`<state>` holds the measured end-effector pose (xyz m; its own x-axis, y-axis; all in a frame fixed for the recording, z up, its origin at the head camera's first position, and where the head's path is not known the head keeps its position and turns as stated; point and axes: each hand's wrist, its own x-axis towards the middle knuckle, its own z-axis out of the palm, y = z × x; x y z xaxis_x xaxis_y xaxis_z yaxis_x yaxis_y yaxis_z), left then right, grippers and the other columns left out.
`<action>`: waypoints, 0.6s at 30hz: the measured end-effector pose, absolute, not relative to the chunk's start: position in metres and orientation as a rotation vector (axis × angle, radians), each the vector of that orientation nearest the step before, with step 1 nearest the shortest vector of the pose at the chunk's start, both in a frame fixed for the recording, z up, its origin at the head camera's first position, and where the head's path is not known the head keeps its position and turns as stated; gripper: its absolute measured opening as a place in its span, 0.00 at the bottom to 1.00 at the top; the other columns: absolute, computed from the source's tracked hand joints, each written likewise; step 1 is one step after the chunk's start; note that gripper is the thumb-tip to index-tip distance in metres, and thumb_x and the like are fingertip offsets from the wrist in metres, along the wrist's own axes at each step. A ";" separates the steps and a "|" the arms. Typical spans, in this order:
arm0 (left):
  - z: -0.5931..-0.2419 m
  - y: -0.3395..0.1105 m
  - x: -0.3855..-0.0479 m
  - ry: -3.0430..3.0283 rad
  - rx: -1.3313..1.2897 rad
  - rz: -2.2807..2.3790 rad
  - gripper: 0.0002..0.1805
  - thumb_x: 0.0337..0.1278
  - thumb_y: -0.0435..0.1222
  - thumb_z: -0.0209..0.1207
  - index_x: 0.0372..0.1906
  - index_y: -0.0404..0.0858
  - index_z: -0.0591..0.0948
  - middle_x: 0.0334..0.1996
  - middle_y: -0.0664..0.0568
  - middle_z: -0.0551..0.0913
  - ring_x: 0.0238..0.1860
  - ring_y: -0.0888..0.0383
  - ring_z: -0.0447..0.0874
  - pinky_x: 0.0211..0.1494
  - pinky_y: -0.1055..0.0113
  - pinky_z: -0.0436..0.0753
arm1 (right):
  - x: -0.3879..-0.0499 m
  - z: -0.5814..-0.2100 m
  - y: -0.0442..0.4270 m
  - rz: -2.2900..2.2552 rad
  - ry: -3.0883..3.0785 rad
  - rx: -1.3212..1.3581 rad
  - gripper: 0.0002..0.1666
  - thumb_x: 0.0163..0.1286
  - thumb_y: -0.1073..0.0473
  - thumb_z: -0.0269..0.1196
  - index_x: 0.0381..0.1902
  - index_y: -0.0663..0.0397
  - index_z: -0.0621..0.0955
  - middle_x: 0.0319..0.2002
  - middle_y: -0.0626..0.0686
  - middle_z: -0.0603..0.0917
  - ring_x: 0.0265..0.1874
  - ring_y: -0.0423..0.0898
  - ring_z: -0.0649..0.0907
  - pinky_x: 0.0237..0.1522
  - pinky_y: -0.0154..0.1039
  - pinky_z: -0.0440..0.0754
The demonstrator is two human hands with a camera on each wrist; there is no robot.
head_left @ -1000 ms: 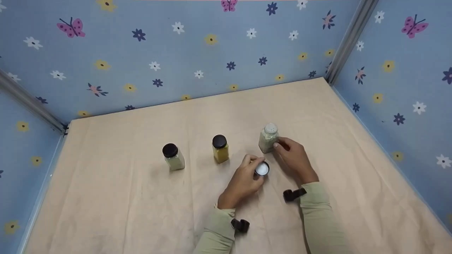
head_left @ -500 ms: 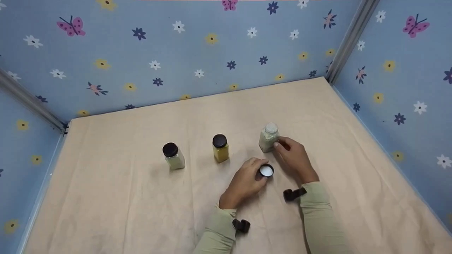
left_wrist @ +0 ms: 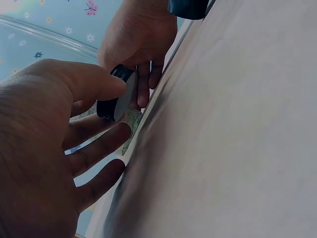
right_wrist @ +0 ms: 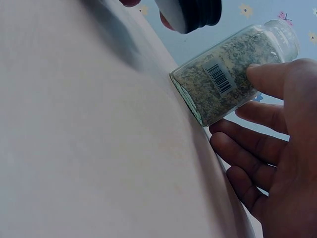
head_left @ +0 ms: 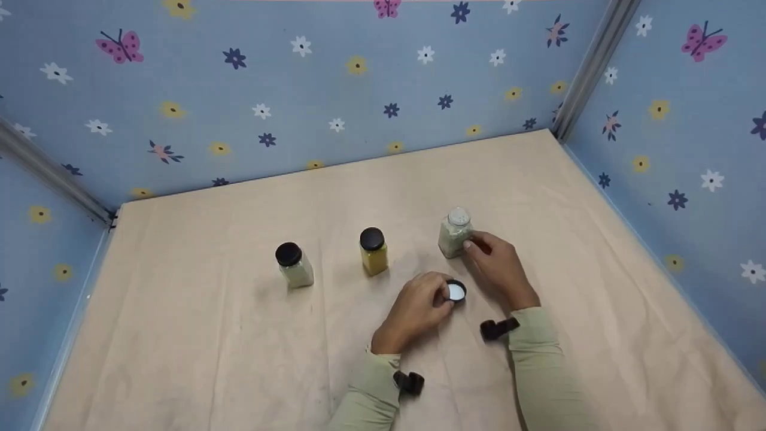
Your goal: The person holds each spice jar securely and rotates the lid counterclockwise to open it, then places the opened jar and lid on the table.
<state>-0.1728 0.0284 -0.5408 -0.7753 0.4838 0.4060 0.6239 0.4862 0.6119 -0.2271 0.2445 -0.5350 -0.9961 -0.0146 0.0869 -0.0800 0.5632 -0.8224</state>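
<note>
The herb jar (head_left: 452, 239) stood upright on the table cloth (head_left: 239, 371), its long axis vertical and its perforated white top facing up. The right hand (head_left: 501, 272) held its right side, thumb and forefinger parted by the width of the glass and pressed to it, the other fingers loosely bent below (a barcode label (right_wrist: 219, 78) showed beside the thumb).

On the person's side of the herb jar, the left hand (head_left: 416, 308) pinched a black cap (head_left: 456, 291) between thumb and forefinger, parted only by the cap, its remaining fingers spread. The cap was tilted, its white inner face turned toward the person, and the hand hid part of its rim.

Left of the herb jar stood a yellow jar (head_left: 374, 258), and farther left a pale green jar (head_left: 297, 272), both upright under dark caps.

The beige cloth, creased lengthwise, spread all around the herb jar. Well behind the jar rose a blue back wall (head_left: 197, 36) printed with flowers and butterflies; matching panels flanked it, the right panel (head_left: 736, 239) and the left panel (head_left: 36, 305), with grey metal posts (head_left: 598, 60) at the corners.
</note>
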 end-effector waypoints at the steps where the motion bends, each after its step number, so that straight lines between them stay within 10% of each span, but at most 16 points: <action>1: -0.541 0.028 -0.173 -2.556 -0.961 -1.157 0.10 0.50 0.33 0.69 0.30 0.41 0.77 0.46 0.53 0.85 0.45 0.57 0.80 0.46 0.66 0.77 | -0.227 -0.535 0.245 1.429 -2.715 0.078 0.29 0.74 0.42 0.60 0.63 0.54 0.79 0.57 0.55 0.82 0.59 0.51 0.79 0.61 0.50 0.74; 18: -0.544 0.031 -0.172 -2.631 -0.981 -0.938 0.10 0.50 0.38 0.71 0.28 0.45 0.78 0.44 0.60 0.85 0.41 0.59 0.79 0.43 0.64 0.77 | -0.228 -0.535 0.245 1.420 -2.724 0.065 0.28 0.75 0.44 0.60 0.63 0.55 0.79 0.58 0.55 0.82 0.61 0.52 0.78 0.63 0.51 0.73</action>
<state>-0.1723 0.0308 -0.5436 -0.7660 0.5269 0.3683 0.6411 0.5834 0.4987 -0.2280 0.2445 -0.5348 -0.9968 -0.0057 0.0801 -0.0689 0.5723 -0.8171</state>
